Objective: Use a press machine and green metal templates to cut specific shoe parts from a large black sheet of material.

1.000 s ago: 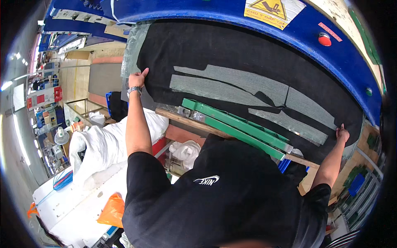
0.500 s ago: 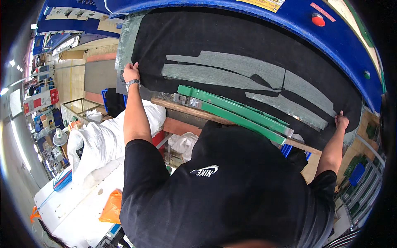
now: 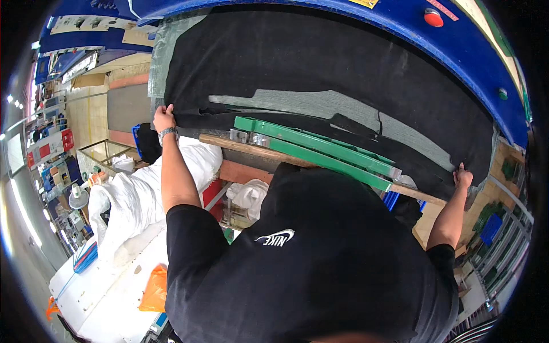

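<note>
A wide sheet of black material (image 3: 320,51), fabric or soft leather, lies across the work surface in front of me. Long curved cut-outs in it let the grey-green surface (image 3: 309,103) show through. My left hand (image 3: 164,118) pinches the sheet at its left edge, a watch on that wrist. At the right end, my right hand (image 3: 462,176) has its fingers closed on the sheet near a cut-out's tip. Along the near side the material sags in folds behind a green metal bar (image 3: 309,143), which hides part of it.
A blue machine beam (image 3: 394,34) with a red button (image 3: 434,18) spans the far side. A wooden strip (image 3: 251,150) runs along the near edge. White cloth bundles (image 3: 134,191) and an orange bag (image 3: 153,290) lie on the left. Metal racks (image 3: 506,257) stand at right.
Both hands have drawn the black sheet nearer to me. Its cut-outs have shifted toward the green bar, and the nearest ones are now folded or hidden. The view has also shifted slightly.
</note>
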Available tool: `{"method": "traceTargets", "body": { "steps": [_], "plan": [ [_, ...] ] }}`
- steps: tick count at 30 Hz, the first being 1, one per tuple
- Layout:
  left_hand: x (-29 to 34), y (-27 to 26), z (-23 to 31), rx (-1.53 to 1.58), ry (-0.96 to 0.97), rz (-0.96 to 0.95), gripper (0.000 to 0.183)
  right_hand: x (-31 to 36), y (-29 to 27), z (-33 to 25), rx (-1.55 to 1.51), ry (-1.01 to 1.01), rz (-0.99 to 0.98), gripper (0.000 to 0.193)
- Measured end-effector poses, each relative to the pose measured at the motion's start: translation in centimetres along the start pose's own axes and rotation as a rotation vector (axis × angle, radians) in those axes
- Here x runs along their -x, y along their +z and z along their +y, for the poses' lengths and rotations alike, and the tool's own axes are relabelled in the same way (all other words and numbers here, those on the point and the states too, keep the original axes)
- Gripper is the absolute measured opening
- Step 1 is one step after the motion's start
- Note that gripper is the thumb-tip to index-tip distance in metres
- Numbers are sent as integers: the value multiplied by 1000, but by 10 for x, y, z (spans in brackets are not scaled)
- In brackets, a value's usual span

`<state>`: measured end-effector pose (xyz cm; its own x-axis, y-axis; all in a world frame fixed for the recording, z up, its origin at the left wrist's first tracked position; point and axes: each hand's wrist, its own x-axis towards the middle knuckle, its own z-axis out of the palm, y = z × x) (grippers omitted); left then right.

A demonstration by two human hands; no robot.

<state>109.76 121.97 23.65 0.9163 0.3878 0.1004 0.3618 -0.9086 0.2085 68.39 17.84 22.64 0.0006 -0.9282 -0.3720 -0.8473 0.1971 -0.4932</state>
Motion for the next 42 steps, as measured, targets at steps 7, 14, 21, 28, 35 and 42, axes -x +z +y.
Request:
{"method": "traceTargets", "body": {
  "steps": [7, 14, 21, 28, 35, 42],
  "plan": [
    [4, 2, -39, -28, -15, -80, 45, 25, -23, 20, 207, -52, 17, 45],
    [-8, 18, -55, 40, 127, -159, 46, 63, -19, 24, -122, -120, 1, 41],
    [9, -13, 26, -76, 401, 23, 38, 83, -54, -31, -563, -36, 14, 33],
    [186, -52, 315, 301, 1152, -346, 39, 74, -45, 32, -101, -132, -227, 35],
    [289, -20, 407, 182, 1339, -556, 46, -53, -111, 76, 222, -225, 383, 62],
    [300, -6, 441, 154, 1391, -539, 19, -75, -101, 64, 168, -213, 98, 56]
  ]
}}
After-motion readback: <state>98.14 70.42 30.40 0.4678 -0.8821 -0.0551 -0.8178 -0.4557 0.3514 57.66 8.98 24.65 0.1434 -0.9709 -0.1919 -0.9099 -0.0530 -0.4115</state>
